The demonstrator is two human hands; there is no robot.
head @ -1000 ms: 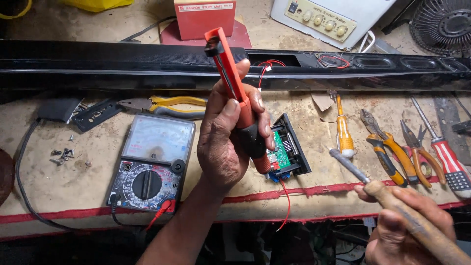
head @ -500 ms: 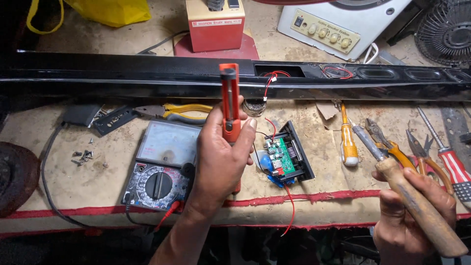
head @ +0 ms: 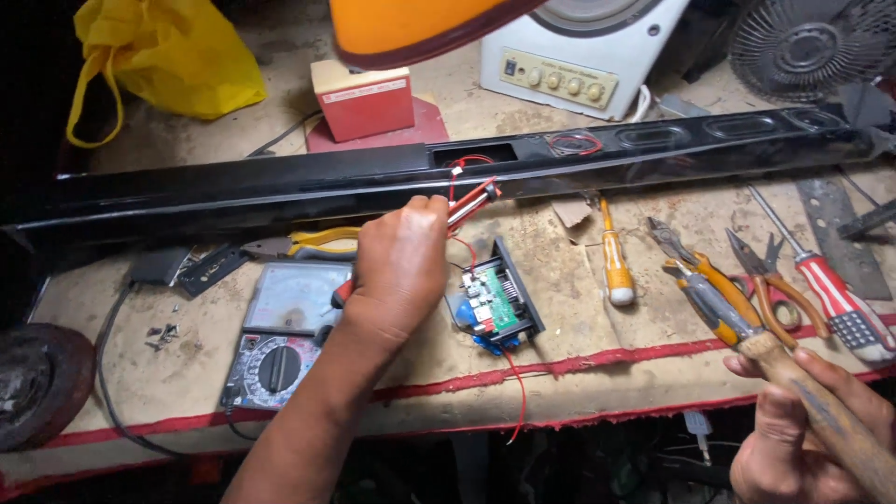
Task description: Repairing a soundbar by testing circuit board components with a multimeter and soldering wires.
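My left hand (head: 397, 271) grips a red pen-shaped tool (head: 469, 203), now lowered and pointing right toward the red wires at the opening in the long black bar-shaped housing (head: 280, 191). Just right of the hand, a small green circuit board in a black frame (head: 497, 301) lies tethered by red wire. Low at the right, my right hand (head: 807, 420) holds a wooden-handled tool (head: 793, 369) whose metal shaft points up and left over the bench.
An analog multimeter (head: 280, 331) lies under my left forearm. Yellow pliers (head: 303, 245), a yellow screwdriver (head: 614, 261), orange pliers (head: 714, 289) and a red-striped screwdriver (head: 831, 289) lie on the bench. Behind are a red box (head: 364, 98), a white appliance (head: 583, 56), a fan (head: 807, 47) and a yellow bag (head: 154, 61).
My left hand has swung the red tool down from upright to lying low, with its tip at the housing opening. The view has tilted upward. My right hand keeps its tool.
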